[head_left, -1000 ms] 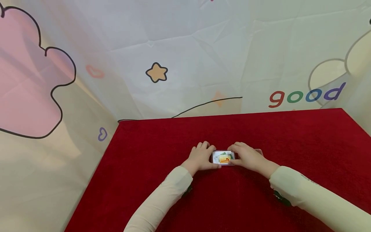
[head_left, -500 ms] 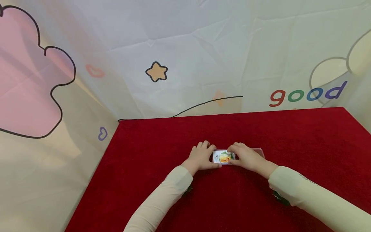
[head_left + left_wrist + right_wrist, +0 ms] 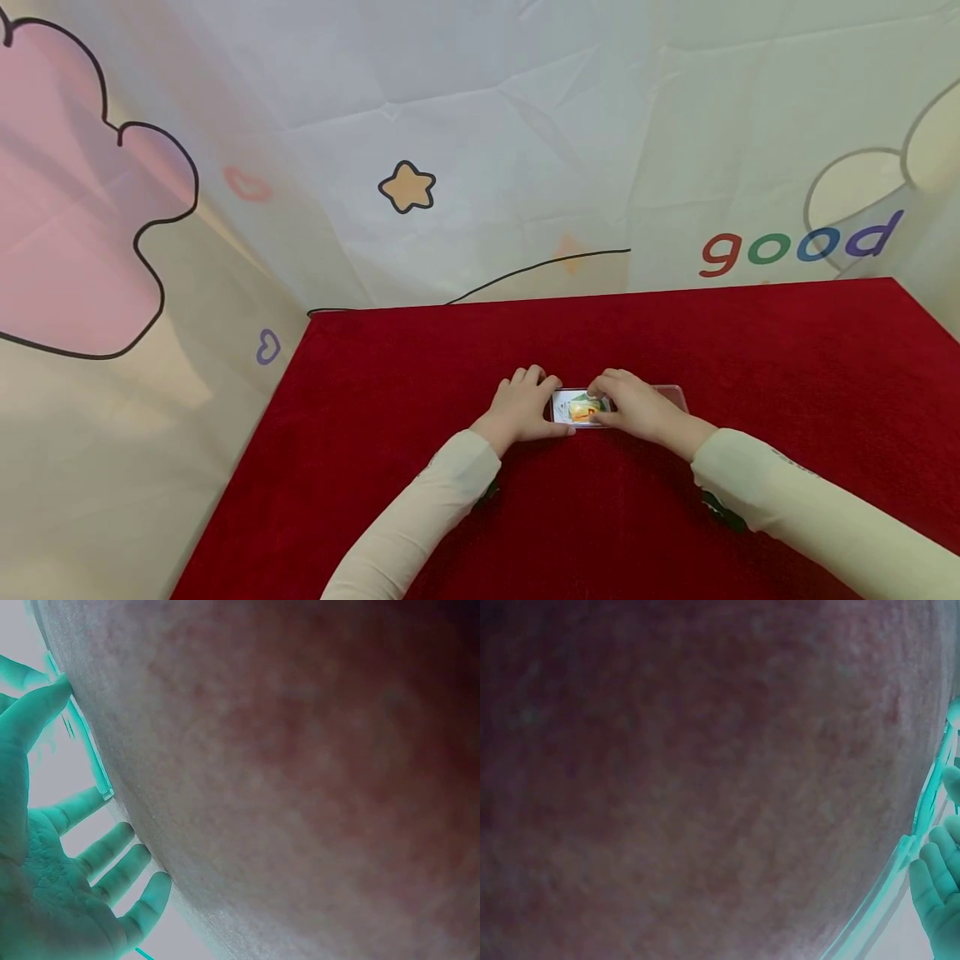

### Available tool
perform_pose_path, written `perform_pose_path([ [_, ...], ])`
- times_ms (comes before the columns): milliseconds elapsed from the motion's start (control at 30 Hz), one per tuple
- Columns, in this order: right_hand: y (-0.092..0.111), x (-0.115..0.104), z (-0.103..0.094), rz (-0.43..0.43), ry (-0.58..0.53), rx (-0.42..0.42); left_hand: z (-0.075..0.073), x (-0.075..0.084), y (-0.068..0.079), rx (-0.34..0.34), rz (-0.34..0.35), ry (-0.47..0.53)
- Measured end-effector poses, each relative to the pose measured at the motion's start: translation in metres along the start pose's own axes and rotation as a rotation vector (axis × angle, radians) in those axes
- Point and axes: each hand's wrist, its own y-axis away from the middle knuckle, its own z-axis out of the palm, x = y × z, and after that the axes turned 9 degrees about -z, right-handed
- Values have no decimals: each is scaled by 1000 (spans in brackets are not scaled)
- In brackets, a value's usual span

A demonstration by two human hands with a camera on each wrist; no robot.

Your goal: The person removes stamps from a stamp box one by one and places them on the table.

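Observation:
A small clear-walled plastic box (image 3: 556,408) lies on the red cloth, with a white picture card (image 3: 581,409) printed yellow, orange and green in it. My left hand (image 3: 521,407) holds the box's left end between thumb and index finger; the left wrist view shows the thumb and index fingertip at the box edge (image 3: 91,754), other fingers spread on the cloth. My right hand (image 3: 639,406) has its thumb and index finger on the card's right part, pinching it. Partly hidden behind the right hand lies a pinkish, clear-rimmed lid or tray (image 3: 672,395).
Red cloth (image 3: 420,375) covers the table around the hands. A pale printed curtain (image 3: 510,167) with a star and the word "good" hangs behind and along both sides. Red cloth fills most of both wrist views.
The right hand has shifted very slightly over the card, showing a little more of the pinkish lid or tray. The left hand stays at the box's left end.

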Motion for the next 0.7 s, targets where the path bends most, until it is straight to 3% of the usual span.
perform_pose_path([
  [700, -6, 2, -1, 48, -39, -44, 2, 0, -1, 13, 4, -15],
])
